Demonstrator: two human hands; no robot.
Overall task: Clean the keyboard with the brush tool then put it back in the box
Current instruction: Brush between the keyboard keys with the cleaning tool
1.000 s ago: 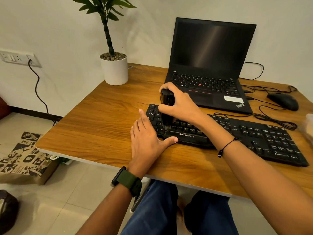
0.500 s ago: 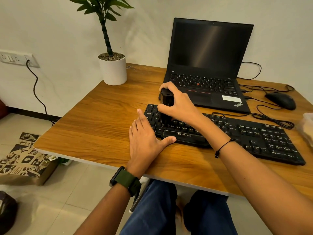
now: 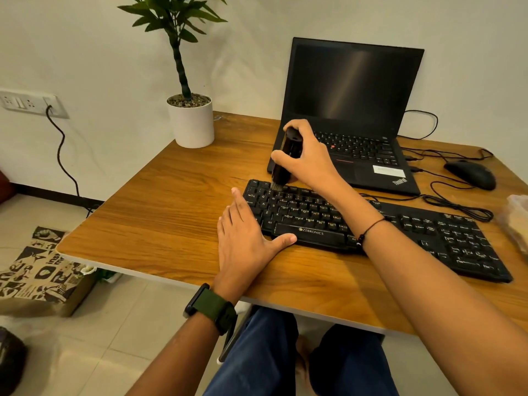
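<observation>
A black keyboard (image 3: 400, 230) lies across the wooden desk (image 3: 171, 212). My right hand (image 3: 310, 158) grips a black brush tool (image 3: 287, 158), held upright with its bristles touching the top-left key rows. My left hand (image 3: 245, 241) rests flat on the desk against the keyboard's left end, fingers straight, thumb along its front edge. No box is in view.
An open black laptop (image 3: 351, 110) stands behind the keyboard. A black mouse (image 3: 471, 174) and its cables lie at the right. A white plant pot (image 3: 191, 124) sits at the back left. Something pale shows at the right edge (image 3: 517, 221).
My right hand has moved the brush from the lower key rows up to the top-left rows. The left hand has stayed put.
</observation>
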